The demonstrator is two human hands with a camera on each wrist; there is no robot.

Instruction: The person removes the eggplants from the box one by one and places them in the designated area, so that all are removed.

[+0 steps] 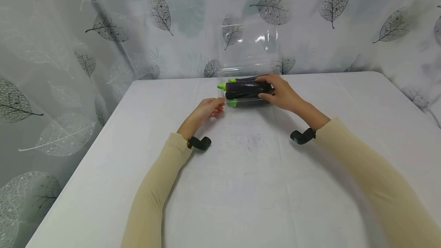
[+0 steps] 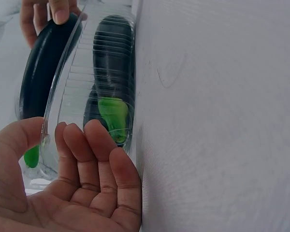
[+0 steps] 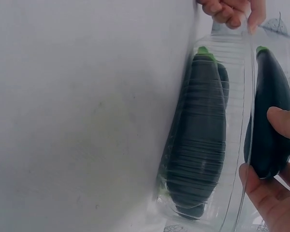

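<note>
From my remote station, I saw the right hand (image 1: pixel 280 92) gripping the topmost eggplant (image 1: pixel 245 87) by its blunt end. It lay lengthwise left-right above other eggplants in the clear plastic clamshell (image 3: pixel 236 121), stem toward the left hand (image 1: pixel 208 109), which pinched the clamshell's near-left rim.

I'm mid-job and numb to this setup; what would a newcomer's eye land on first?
Probably the glossy dark eggplant, its green cap pointing left in the head view, with the right hand gripping its other end. Next, the clear plastic clamshell near the far edge of the white tabletop, more eggplants showing through its wall. Then the left hand at the clamshell's left end.
</note>
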